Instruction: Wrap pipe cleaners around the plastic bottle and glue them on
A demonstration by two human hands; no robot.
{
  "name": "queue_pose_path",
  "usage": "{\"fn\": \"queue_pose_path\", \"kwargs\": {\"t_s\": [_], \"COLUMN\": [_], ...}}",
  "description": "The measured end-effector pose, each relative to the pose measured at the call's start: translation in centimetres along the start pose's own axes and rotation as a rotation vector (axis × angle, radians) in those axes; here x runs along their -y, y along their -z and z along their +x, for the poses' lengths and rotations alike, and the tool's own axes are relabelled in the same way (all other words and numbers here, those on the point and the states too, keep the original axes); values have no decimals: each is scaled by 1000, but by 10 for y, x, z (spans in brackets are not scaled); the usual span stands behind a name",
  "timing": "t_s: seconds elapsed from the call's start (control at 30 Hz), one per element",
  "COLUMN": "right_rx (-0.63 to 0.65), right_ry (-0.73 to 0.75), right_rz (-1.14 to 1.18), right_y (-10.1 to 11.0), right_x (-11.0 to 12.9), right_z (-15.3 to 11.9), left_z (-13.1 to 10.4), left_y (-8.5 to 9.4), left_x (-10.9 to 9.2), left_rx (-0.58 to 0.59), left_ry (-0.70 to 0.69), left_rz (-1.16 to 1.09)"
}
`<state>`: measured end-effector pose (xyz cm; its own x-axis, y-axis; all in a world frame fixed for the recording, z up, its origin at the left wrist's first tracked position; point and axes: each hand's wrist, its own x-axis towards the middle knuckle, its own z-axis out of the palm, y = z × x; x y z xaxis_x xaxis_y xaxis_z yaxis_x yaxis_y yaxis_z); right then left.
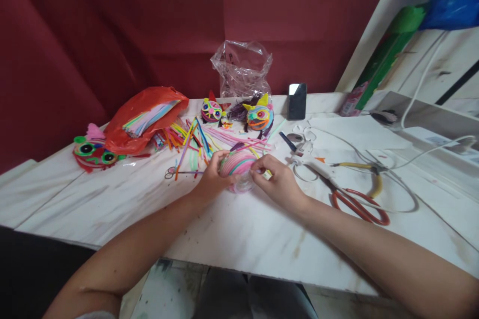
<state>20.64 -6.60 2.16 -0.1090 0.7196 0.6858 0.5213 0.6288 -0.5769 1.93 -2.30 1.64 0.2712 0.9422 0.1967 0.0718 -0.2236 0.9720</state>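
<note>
Near the front middle of the table is a rounded craft piece [236, 164], wound with rows of pink and green pipe cleaners, its lower part clear. My left hand [215, 179] wraps around its left side, thumb in front. On the right side, my right hand [277, 179] has thumb and forefinger pinched together against it; what lies between those fingertips is too small to make out. Loose pipe cleaners [194, 142] in many colours lie just behind. Thin scissors [179, 173] rest left of my left hand.
Right of my hands lie a white glue gun [312, 159], red-handled scissors [361, 208], yellow-handled pliers [376, 184] and looping cables. Behind stand two decorated heads [259, 117], a phone [297, 101] and a clear bag [243, 70]. A red bag [149, 104] and another head [93, 154] sit left.
</note>
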Motion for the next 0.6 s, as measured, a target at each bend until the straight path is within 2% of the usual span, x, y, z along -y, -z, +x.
{"fn": "queue_pose_path", "kwargs": {"t_s": [0.1, 0.37, 0.6], "right_rx": [13, 8, 27], "right_ry": [10, 15, 22], "right_rz": [-9, 8, 28], "right_y": [0, -2, -1], "right_x": [2, 2, 0], "right_z": [-1, -2, -2], "left_z": [-1, -2, -4], "left_y": [0, -3, -3], "left_x": [0, -1, -5], "left_rx": [27, -53, -56], "left_ry": [2, 8, 3], "left_rz": [14, 80, 81]}}
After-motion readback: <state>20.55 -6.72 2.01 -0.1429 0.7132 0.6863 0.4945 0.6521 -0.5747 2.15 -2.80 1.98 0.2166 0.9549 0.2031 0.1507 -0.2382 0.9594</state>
